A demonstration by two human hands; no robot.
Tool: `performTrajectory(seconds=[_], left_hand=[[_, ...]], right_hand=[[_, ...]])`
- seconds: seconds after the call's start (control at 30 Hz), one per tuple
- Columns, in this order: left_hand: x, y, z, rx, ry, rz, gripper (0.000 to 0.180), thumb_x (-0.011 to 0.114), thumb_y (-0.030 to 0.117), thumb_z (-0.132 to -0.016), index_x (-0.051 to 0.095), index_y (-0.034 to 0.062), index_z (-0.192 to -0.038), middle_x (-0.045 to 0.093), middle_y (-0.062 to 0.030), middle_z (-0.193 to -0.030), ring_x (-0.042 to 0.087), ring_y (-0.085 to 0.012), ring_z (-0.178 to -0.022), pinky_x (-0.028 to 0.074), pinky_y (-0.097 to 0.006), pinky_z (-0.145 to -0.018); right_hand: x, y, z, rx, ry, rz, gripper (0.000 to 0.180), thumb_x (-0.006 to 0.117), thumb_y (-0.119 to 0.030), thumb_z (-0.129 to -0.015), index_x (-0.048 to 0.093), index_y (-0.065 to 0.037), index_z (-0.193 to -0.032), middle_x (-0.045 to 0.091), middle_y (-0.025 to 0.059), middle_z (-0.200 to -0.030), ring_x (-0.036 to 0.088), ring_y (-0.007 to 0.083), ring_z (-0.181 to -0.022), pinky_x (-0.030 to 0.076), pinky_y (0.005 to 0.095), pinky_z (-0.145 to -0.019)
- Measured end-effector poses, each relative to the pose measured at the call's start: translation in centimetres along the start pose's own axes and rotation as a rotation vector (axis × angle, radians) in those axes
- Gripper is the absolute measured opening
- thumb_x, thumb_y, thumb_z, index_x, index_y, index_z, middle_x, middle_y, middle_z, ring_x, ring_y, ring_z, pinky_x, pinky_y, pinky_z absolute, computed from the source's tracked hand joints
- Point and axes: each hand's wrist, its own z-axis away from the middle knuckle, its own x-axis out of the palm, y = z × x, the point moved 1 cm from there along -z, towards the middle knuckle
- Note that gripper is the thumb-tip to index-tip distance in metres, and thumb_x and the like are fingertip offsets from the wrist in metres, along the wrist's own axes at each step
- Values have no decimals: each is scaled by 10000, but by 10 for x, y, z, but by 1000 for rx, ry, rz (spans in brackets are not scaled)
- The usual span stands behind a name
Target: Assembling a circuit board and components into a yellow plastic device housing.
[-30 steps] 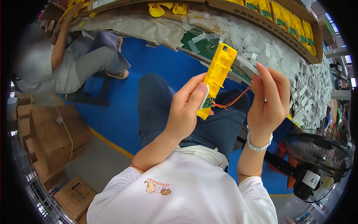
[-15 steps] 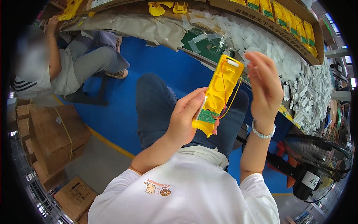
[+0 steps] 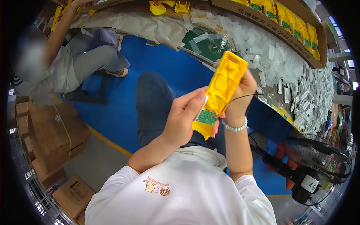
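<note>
Left hand (image 3: 182,119), fingers curled, grips the lower end of a yellow shell (image 3: 222,85); right hand (image 3: 240,102) lies behind its upper end, closure hidden. Work appears partway: circuit board (image 3: 206,117) seated, shell uncovered. Beyond the hands, a carton (image 3: 273,24) bears dark print; rightward, a fan (image 3: 318,157) carries a marked label (image 3: 309,183).

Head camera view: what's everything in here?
Trough-shaped plastic housing: 1, yellow, centre
Rectangular circuit board: 1, green, housing's lower end
Thin wires: some, dark, at housing
Thin plastic strips: many, translucent, upper right
Small flat pieces: many, white, right
Cardboard box of yellow parts: 1, brown, upper right
Wire-caged fan: 1, black, right
Cardboard cartons: several, brown, left
Seated co-worker: 1, pale clothes, upper left
Left hand: 1, bare, gripping housing
Right hand: 1, bare, partly behind housing
</note>
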Motion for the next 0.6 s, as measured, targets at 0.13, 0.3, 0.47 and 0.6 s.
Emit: performTrajectory(seconds=[0.13,0.3,0.47,0.6], left_hand=[[-15,-2,2,111,71,-172,466,305,330,-1014,468,-74,-1180,613,-221,-872,611,-243,-551,511,-307,-481],[-30,-2,5,219,78,-209,453,324,323,-1014,483,-75,-1161,621,-219,-902,633,-238,-626,532,-311,-524],[-28,1,9,196,87,-241,432,378,317,-1009,498,-69,-1161,628,-158,-895,622,-184,-666,522,-280,-568],[-24,-2,8,220,50,-224,413,426,304,-1003,515,-60,-1178,623,-91,-846,575,-111,-627,496,-244,-579]], right_hand=[[6,-8,3,150,-165,-65,165,592,-40,-874,634,36,-1014,661,79,-965,626,135,-807,503,244,-699],[2,-25,16,271,-280,-314,243,512,13,-895,593,61,-1119,639,62,-958,593,97,-824,475,223,-680],[3,-47,24,311,-320,-499,293,564,15,-863,565,81,-1149,640,88,-989,609,131,-832,492,256,-696],[9,-41,28,288,-157,-475,318,559,43,-858,535,79,-1173,638,108,-1024,623,144,-881,497,267,-793]])
